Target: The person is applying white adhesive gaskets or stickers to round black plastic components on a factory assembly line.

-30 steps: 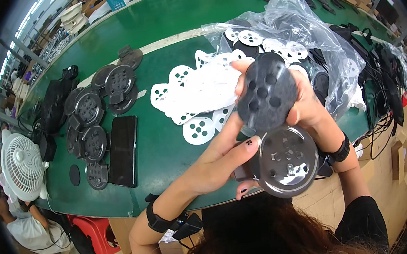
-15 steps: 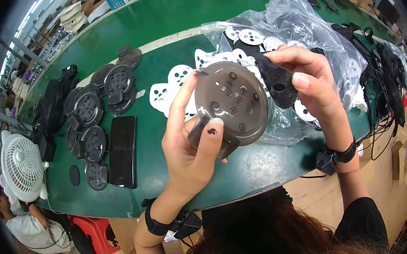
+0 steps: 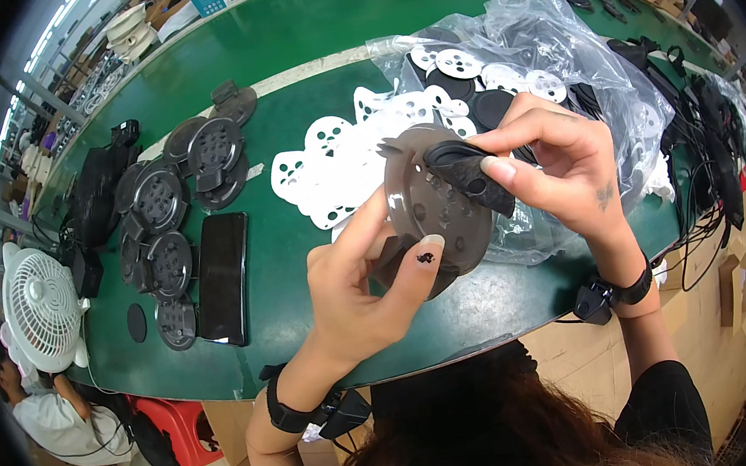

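Observation:
My left hand (image 3: 352, 293) grips a round, translucent grey-brown plastic cover (image 3: 409, 195) by its rim and lower tab, thumb on the near side. The cover is tilted, with small holes and bosses in its face. Between thumb and fingers of my right hand (image 3: 564, 165) is a thin black pad (image 3: 482, 188) with a hole in it, folded over on itself. The pad overlaps the upper right of the cover; whether they touch I cannot tell. Behind the hands, white sheets with holes (image 3: 328, 138) lie in a loose pile.
On the left are several similar dark covers (image 3: 163, 196), a black phone (image 3: 225, 279), a small black disc (image 3: 136, 322) and a white fan (image 3: 41, 296). A clear plastic bag (image 3: 532, 15) with discs spreads at the right, beside black cables (image 3: 699, 148). A person (image 3: 64, 429) sits at lower left.
My right hand has brought the black pad left, over the cover, and the pad is now folded. The cover has tilted and shifted slightly right and down in my left hand.

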A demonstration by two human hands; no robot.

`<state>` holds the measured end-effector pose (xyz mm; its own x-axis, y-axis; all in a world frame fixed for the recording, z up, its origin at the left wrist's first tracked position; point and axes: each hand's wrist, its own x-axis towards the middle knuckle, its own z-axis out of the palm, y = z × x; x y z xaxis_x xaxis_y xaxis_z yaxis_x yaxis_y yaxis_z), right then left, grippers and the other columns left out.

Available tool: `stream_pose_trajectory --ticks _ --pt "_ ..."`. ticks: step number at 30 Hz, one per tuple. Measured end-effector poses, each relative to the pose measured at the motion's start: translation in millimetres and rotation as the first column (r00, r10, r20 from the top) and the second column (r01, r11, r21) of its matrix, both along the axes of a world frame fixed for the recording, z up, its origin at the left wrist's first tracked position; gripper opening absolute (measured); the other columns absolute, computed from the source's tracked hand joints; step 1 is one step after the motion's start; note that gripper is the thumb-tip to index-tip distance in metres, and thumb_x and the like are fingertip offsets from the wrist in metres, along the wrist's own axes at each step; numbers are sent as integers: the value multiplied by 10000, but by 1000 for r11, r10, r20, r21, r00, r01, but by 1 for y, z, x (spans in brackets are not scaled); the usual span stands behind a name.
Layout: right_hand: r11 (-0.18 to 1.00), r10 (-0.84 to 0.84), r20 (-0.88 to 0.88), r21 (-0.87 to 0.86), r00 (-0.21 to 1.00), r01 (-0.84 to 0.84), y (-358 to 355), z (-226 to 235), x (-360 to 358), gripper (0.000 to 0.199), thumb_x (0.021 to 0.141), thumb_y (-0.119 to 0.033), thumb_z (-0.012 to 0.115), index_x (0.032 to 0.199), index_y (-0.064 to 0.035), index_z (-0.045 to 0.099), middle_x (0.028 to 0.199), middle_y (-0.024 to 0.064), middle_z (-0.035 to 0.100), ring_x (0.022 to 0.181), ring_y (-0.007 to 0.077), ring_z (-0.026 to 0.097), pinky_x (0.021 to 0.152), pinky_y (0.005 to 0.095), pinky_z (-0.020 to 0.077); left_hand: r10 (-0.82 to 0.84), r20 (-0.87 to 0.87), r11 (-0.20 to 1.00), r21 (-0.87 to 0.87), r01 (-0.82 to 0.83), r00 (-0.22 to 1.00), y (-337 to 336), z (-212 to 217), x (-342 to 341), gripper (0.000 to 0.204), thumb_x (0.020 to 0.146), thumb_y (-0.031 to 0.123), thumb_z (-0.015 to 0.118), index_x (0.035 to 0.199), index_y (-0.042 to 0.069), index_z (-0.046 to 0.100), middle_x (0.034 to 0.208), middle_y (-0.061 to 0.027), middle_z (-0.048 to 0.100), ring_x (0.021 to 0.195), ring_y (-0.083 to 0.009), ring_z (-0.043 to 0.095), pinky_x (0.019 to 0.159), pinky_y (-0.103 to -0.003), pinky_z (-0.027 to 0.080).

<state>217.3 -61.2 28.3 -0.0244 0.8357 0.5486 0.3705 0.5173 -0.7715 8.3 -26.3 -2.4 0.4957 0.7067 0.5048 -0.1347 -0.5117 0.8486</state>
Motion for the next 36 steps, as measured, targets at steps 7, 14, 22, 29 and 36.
stream_pose_trajectory --ticks 7,14,22,29,36 --pt "994 -68 123 94 990 56 1 -3 -2 189 678 -21 702 867 -21 684 707 46 606 651 115 563 631 235 428 52 -41 998 30 -51 998 0 -6 0 475 792 60 645 1187 -129 460 570 -28 532 514 -15 446 467 -166 347" --pt "988 -92 193 141 977 65 0 -3 -7 199 674 -22 698 872 -20 679 705 60 601 636 130 570 590 233 430 67 -37 994 86 -64 997 1 -10 4 499 784 57 651 1224 -81 459 572 -23 540 484 -19 438 443 -171 333" --pt "996 -79 190 57 979 69 2 -5 -5 207 684 -40 696 888 -13 675 712 74 598 653 157 574 613 250 444 45 -121 999 21 -43 992 2 -8 3 507 823 87 607 1270 -60 420 643 -33 588 510 -31 473 473 -171 362" --pt "975 -218 482 154 849 163 -5 -2 -17 646 583 -293 824 1124 -38 580 1003 120 561 927 264 538 798 329 439 -132 11 964 -230 131 991 0 -3 2 557 934 326 447 1312 -60 311 976 -112 574 702 -108 575 512 -202 455" --pt "994 -96 -20 -53 995 95 1 -8 -13 469 740 -223 731 1115 -4 554 899 72 571 837 156 546 743 276 442 -198 263 819 -485 307 944 8 0 6 529 949 312 382 1348 4 219 1105 -153 496 750 -161 580 507 -250 510"
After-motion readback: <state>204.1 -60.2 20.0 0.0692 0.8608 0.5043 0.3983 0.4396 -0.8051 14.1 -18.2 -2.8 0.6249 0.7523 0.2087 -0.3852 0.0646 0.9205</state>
